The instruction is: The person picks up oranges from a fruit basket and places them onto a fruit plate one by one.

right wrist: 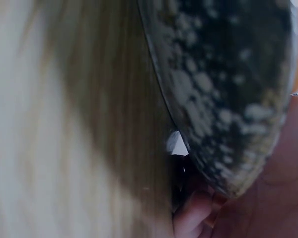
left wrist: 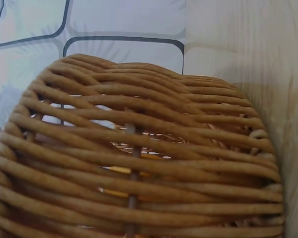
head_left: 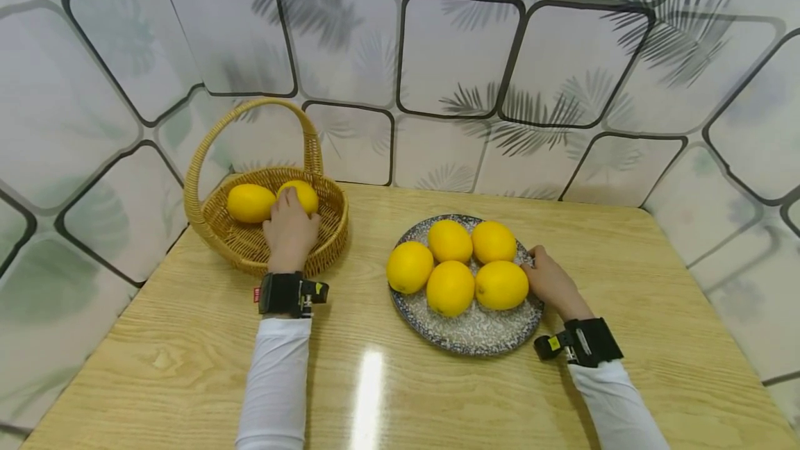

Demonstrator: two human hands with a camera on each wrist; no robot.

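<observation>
My left hand (head_left: 291, 231) reaches over the front rim of a wicker basket (head_left: 334, 242) and holds a yellow lemon (head_left: 305, 195) inside it, fingers over its near side. A second lemon (head_left: 250, 203) lies to the left in the same basket. In the left wrist view the woven basket wall (left wrist: 139, 148) hides the hand's work. My right hand (head_left: 553, 283) grips the right rim of a speckled grey plate (head_left: 475, 335); in the right wrist view, fingers (right wrist: 193, 213) show below the plate's edge (right wrist: 223, 124). Several lemons (head_left: 450, 288) sit grouped on the plate.
The basket's tall arched handle (head_left: 262, 104) rises over its opening. Both stand on a light wooden table (head_left: 187, 367), the plate right of the basket. A patterned wall covering (head_left: 462, 54) borders the table at the back and sides.
</observation>
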